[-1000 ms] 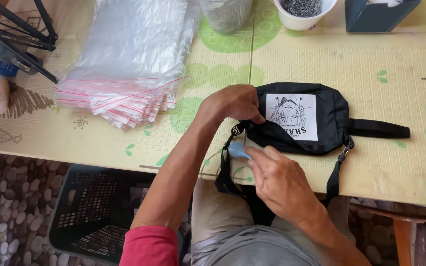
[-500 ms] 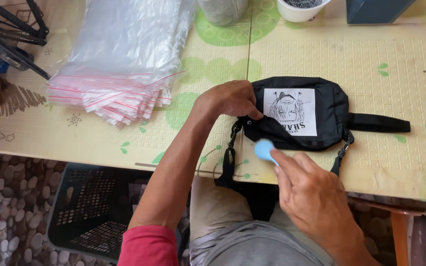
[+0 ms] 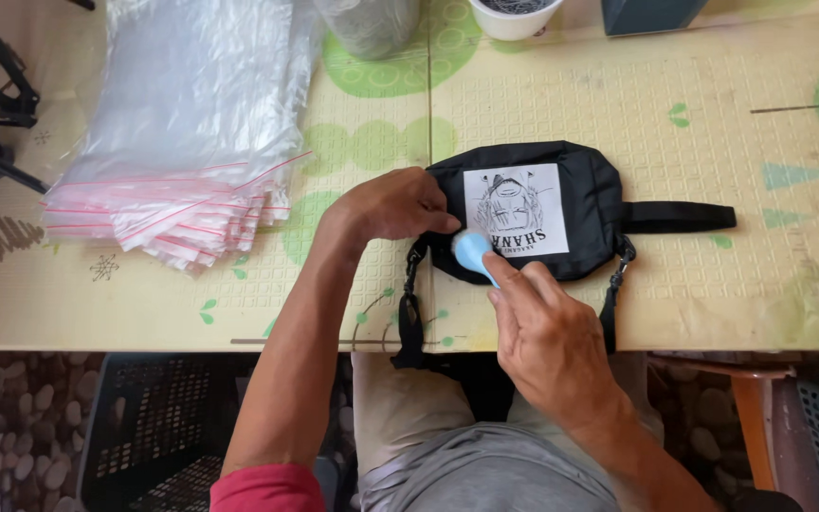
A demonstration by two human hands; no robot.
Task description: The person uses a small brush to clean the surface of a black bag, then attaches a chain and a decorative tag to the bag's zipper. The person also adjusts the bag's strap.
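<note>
I see a yellow-green patterned table mat (image 3: pixel 618 104) over pebble floor (image 3: pixel 11 417) | left hand (image 3: pixel 392 204) fingers curled gripping small black fabric pouch (image 3: pixel 599 190) | right hand (image 3: pixel 547 332) fingertips pinching pale blue round tag (image 3: pixel 472 251) | stacked clear zip bags (image 3: pixel 182 142) left.

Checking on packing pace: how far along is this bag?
Done: the black waist bag lies flat on the table. In hand: the left hand pins its end, and the right hand holds a small light-blue piece against it. Left: it isn't yet in a zip bag from the stack.
</note>
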